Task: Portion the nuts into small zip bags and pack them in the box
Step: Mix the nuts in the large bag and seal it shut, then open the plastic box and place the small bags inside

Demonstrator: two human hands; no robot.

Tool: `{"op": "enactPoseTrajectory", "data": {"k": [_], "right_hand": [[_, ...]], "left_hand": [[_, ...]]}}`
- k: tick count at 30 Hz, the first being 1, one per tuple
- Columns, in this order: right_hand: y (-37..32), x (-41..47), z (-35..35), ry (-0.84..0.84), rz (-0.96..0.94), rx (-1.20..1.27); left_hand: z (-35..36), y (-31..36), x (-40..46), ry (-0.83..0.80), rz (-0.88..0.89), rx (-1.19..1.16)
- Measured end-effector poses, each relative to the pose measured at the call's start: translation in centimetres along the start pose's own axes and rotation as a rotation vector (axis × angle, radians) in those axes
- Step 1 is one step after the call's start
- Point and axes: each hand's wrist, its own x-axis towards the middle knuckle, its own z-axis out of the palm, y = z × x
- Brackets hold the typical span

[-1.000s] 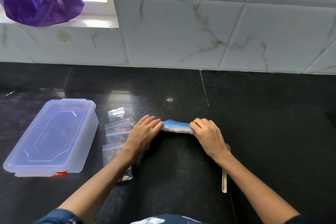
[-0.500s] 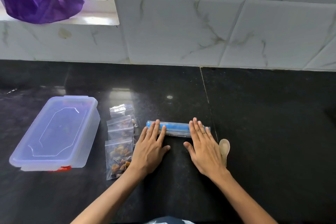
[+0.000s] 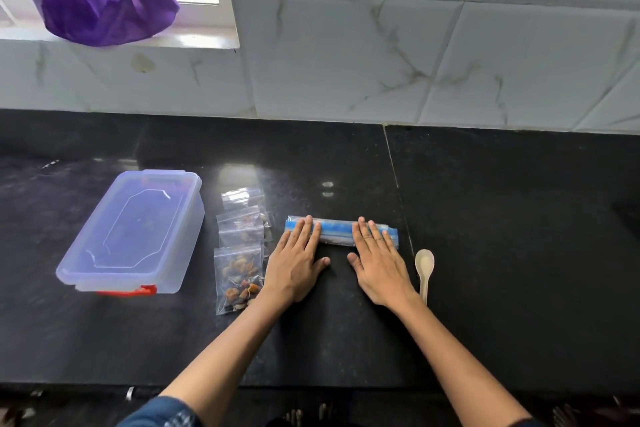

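The rolled blue-striped bag (image 3: 341, 234) lies on the black counter (image 3: 485, 253), under the fingertips of both hands. The left hand (image 3: 294, 262) is flat with straight fingers pressing the left end of the roll; the right hand (image 3: 377, 265) presses the right end in the same way. Just left of the left hand lie small zip bags (image 3: 239, 274) with nuts, and further left the closed plastic box (image 3: 135, 232). A pale spoon (image 3: 424, 269) lies just right of the right hand.
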Motion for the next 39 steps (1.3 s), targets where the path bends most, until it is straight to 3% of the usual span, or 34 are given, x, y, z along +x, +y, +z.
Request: {"op": "enactPoseTrajectory", "data": {"k": [16, 24, 27, 30, 35, 39], "right_hand": [[2.6, 6.9, -1.8, -0.079, 0.005, 0.026], [-0.7, 6.3, -3.3, 0.126, -0.100, 0.246], [-3.8, 6.9, -4.3, 0.179, -0.189, 0.345], [-7.5, 8.1, -5.4, 0.187, -0.281, 0.414], [-14.6, 11.1, -6.8, 0.143, -0.393, 0.496], [-20.2, 15.0, -7.3, -0.009, -0.422, 0.579]], "left_hand": [[-1.3, -0.5, 6.7, -0.027, -0.076, -0.054], [-3.1, -0.1, 3.6, 0.212, -0.120, -0.195], [-4.9, -2.0, 1.3, 0.311, -0.227, -0.239], [-6.9, -5.0, -2.2, 0.529, -0.411, -0.333], [-8.4, -10.5, -9.5, 0.964, -0.920, -0.498], [-7.4, -13.2, -12.5, 0.951, -1.262, -0.786]]}}
